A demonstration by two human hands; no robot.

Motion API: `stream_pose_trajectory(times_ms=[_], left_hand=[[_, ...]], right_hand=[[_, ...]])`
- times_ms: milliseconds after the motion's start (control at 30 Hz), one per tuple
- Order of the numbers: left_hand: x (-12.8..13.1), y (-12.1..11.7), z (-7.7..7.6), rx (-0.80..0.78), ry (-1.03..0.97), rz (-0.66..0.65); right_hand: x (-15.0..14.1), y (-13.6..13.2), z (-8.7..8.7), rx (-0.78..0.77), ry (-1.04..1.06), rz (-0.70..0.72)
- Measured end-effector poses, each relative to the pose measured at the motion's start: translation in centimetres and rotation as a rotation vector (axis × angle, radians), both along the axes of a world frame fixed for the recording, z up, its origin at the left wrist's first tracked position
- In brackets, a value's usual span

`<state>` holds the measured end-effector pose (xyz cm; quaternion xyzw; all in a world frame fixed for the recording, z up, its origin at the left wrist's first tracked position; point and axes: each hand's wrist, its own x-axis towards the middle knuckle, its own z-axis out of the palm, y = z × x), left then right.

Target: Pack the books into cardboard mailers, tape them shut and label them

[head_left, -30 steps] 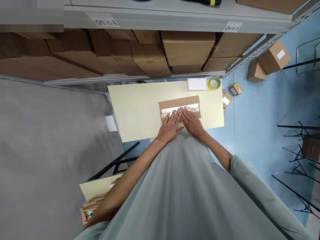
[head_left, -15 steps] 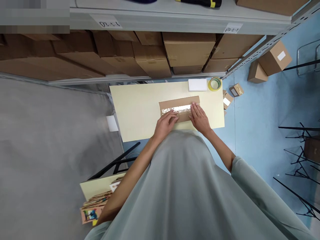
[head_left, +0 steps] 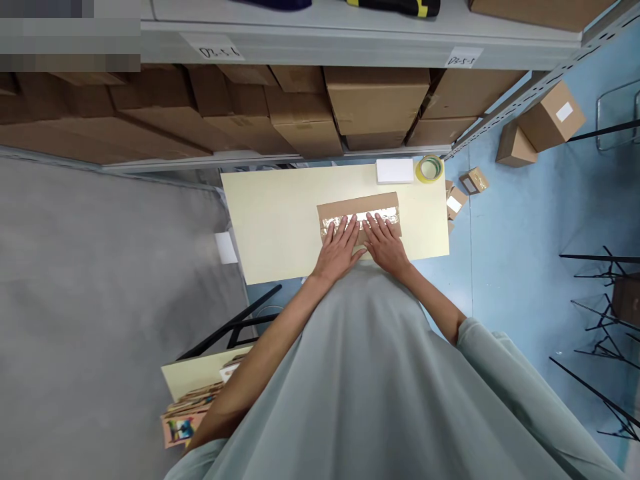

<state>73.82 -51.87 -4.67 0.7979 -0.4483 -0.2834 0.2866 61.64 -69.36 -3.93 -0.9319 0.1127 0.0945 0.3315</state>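
Note:
A brown cardboard box (head_left: 357,203) lies on the pale yellow table (head_left: 280,233), a strip of shiny clear tape (head_left: 390,214) running along its top. My left hand (head_left: 340,248) rests on the left part of the box with its fingers spread over the tape. Close beside it, my right hand (head_left: 386,247) lies flat on the tape near the middle, fingers stretched out. Neither hand grips anything. The fingers cover part of the tape and the box's near side.
Behind the box are a white stack of paper or labels (head_left: 395,171) and a tape roll (head_left: 429,169). A shelf (head_left: 350,43) full of cartons spans the far side. Small boxes (head_left: 474,181) sit on the blue floor at right; a stand with flattened cardboard (head_left: 193,407) is at lower left.
My right hand has slid left from the box's right end towards the middle. My left hand has gone from curled fingers at the near edge to lying spread on the tape.

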Motion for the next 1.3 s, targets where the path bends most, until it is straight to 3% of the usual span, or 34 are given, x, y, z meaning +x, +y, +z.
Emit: stream_pose_trajectory(times_ms=[67,167,233,300,400,567,700,933,1133,1300], left_hand=[[0.3,0.7,-0.1,-0.016,0.015,0.073],[1.5,2.7,-0.8,0.0,0.064,0.372],[2.3,3.8,-1.5,0.047,0.179,0.575],[2.9,4.2,-2.1,0.058,0.337,0.663],[3.3,3.9,-2.3,-0.002,0.423,0.666],[3.0,3.9,-1.5,-0.029,0.313,0.744],[2.4,4.8,-1.1,0.057,0.257,0.735],[2.0,5.7,-1.1,0.155,0.2,0.693],[0.8,6.9,-1.4,0.079,0.389,0.705],[-0.6,7.3,-3.4,0.014,0.581,0.727]], right_hand=[[-0.5,-0.6,-0.4,-0.006,-0.027,-0.07],[-1.7,-2.7,-1.6,-0.014,-0.069,-0.329],[-2.5,-4.1,-2.5,0.07,-0.051,-0.501],[-2.9,-5.1,-3.3,0.225,-0.019,-0.579],[-3.0,-5.7,-3.4,0.363,-0.042,-0.566],[-3.7,-5.7,-2.2,0.274,-0.099,-0.572],[-5.3,-5.0,-2.1,0.22,-0.065,-0.594],[-6.4,-4.3,-2.3,0.303,-0.045,-0.606],[-7.7,-4.4,-2.1,0.241,0.068,-0.585],[-8.7,-3.6,-3.4,0.173,0.122,-0.511]])
